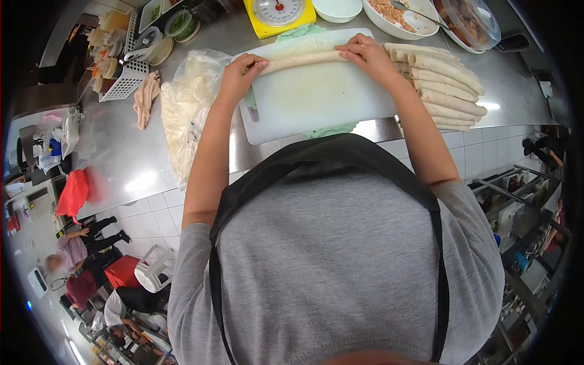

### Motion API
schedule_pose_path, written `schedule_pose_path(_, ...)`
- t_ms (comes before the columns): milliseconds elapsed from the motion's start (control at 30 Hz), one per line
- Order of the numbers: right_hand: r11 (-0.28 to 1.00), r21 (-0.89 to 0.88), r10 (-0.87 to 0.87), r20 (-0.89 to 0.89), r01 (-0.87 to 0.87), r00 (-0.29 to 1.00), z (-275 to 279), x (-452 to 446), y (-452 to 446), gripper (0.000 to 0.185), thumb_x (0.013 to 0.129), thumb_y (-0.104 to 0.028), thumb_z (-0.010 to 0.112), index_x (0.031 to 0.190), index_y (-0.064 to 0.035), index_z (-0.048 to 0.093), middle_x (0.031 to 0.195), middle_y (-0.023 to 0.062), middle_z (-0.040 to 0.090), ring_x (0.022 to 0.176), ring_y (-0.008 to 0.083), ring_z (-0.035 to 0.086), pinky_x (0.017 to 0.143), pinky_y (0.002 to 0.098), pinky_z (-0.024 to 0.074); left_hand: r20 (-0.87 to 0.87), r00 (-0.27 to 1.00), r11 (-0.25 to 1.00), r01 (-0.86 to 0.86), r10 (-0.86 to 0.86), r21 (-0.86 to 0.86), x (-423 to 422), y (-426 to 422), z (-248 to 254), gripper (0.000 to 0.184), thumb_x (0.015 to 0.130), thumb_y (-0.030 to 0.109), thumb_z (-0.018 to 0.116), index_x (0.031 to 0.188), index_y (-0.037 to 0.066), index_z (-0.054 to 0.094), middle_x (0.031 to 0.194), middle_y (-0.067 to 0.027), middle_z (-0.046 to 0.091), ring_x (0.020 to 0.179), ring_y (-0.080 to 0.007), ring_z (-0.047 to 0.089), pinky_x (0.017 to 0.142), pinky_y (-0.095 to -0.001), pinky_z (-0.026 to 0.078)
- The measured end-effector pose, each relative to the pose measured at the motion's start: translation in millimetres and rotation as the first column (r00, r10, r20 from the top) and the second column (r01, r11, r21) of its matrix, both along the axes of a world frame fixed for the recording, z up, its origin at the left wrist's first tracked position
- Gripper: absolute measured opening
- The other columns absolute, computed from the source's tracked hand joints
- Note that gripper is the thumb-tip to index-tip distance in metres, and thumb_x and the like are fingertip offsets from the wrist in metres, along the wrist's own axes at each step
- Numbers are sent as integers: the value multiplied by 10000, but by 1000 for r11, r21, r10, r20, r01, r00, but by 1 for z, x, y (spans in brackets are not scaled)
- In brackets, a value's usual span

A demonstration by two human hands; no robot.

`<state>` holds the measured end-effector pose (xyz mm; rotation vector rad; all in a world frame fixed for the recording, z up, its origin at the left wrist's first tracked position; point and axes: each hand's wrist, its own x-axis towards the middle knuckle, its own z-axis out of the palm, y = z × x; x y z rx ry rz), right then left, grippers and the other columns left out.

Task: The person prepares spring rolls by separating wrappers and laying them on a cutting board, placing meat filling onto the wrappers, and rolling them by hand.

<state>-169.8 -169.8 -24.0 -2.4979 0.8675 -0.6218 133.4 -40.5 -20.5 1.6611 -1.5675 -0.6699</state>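
A long, thin, pale roll (304,61) lies across the far part of a white cutting board (316,103). My left hand (243,68) pinches its left end, and my right hand (367,56) has its fingers closed on the right end. Past the roll, a thin translucent film (302,44) rests on the board. Just beyond my right hand, several similar rolls (447,85) are stacked. Part of a metal blade (253,112) shows at the board's left edge. Green cloth (331,131) sticks out from under the board.
To the left are a plastic bag of pale sheets (187,103), a glove (146,100) and a white basket (125,82). A yellow scale (279,15), a bowl of filling (404,17) with a spoon, and a lidded container (471,24) stand behind. Other people are at lower left and far right.
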Motion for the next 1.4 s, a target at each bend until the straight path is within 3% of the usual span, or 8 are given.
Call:
schedule_pose_path(167, 983, -141, -126, -54, 117, 991, 1, 11, 6, 238, 872, -249, 584, 1088, -197, 669, 986, 26, 558, 972, 215, 536, 846, 384, 437, 155, 986, 995, -78, 68, 61, -7, -6, 8, 181, 819, 198, 637, 961, 89, 660, 884, -45, 588, 811, -192, 570, 730, -300, 437)
schedule_pose_path(233, 961, -230, -171, -61, 153, 983, 7, 20, 15, 246, 869, -232, 584, 1101, -201, 658, 1020, 16, 559, 997, 208, 529, 861, 399, 427, 522, 832, 942, -6, 191, -334, -26, -5, 14, 264, 788, 141, 616, 1052, 134, 626, 996, -30, 585, 959, -211, 545, 840, -362, 400)
schedule_pose_path(333, 955, -297, -15, -7, 13, 1000, 12, 38, 30, 261, 851, -213, 597, 1108, -206, 640, 1076, -1, 557, 1045, 194, 510, 900, 406, 399, 572, 820, 916, 245, -21, -318, -55, -4, 18, 375, 755, 83, 589, 1123, 158, 586, 1115, -28, 566, 1040, -251, 512, 895, -409, 371)
schedule_pose_path(800, 981, -192, -2, 31, 8, 1000, -1, 10, 9, 279, 815, -206, 636, 1092, -187, 661, 997, 26, 586, 961, 210, 554, 823, 360, 447, 566, 825, 935, 207, -9, -287, -21, 5, 4, 241, 825, 197, 630, 1052, 119, 659, 1045, -28, 636, 950, -208, 576, 875, -336, 389)
schedule_pose_path(900, 1000, -2, 18, 2, -18, 1000, 5, 10, -6, 252, 837, -247, 622, 1073, -173, 672, 976, 39, 584, 944, 219, 562, 811, 360, 459, 412, 909, 966, 158, -60, -207, -13, -7, 3, 233, 835, 192, 631, 1041, 87, 668, 997, -46, 630, 923, -204, 576, 841, -317, 419)
schedule_pose_path(967, 996, 90, 16, -33, -13, 999, 8, 13, -15, 245, 850, -269, 611, 1064, -170, 677, 964, 44, 582, 940, 222, 565, 807, 356, 463, -20, 997, 997, 78, -78, 2, -8, -14, 4, 232, 846, 181, 629, 1046, 71, 672, 925, -45, 611, 883, -189, 569, 792, -301, 447)
schedule_pose_path(1200, 991, -119, -58, -39, 53, 998, 1, 31, -25, 223, 866, -274, 589, 1059, -186, 658, 977, 9, 562, 995, 196, 538, 839, 393, 434, 274, 962, 1000, -18, 19, -9, -12, -38, 13, 235, 829, 162, 600, 1055, 142, 659, 971, -31, 609, 918, -202, 585, 815, -364, 409)
schedule_pose_path(1400, 952, -301, 27, -84, -52, 996, 4, 47, -3, 222, 842, -280, 611, 1032, -166, 626, 1005, -9, 558, 1002, 194, 530, 890, 383, 385, 550, 830, 936, 259, -91, -236, -44, -37, 14, 266, 803, 177, 618, 1067, 140, 617, 1022, -36, 598, 1003, -239, 550, 910, -379, 353)
